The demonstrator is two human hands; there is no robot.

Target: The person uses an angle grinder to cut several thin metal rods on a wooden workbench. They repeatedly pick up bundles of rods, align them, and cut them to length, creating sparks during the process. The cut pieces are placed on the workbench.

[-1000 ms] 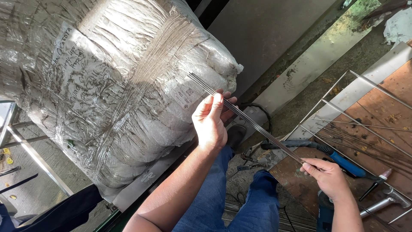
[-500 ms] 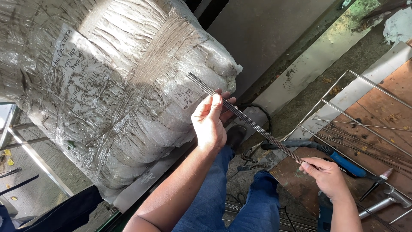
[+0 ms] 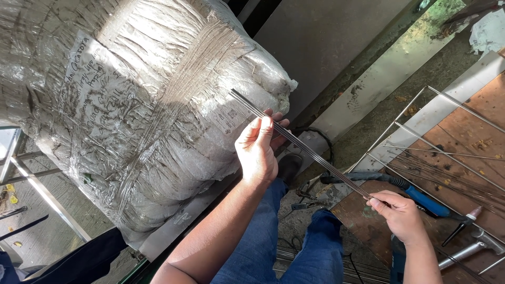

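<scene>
Two bare hands hold a bundle of thin, straight, grey metal rods [image 3: 305, 147] running diagonally across the frame's centre. Left hand [image 3: 258, 150], fingers curled, grips the rods near their upper end; right hand [image 3: 400, 215], lower right, pinches their lower end. Behind, upper left, sits a large plastic-wrapped white bale [image 3: 126, 105].

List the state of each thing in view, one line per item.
left hand: raised, fingers closed round the thin metal rods
right hand: pinching the rods' lower end
thin metal rods: held as a bundle, slanting between both hands
plastic-wrapped bale: sealed, bound with tape
blue-handled torch: lying on the rusty plate, unheld
wire frame: lying flat on the plate
rusty plate: flat, bearing loose rods
</scene>
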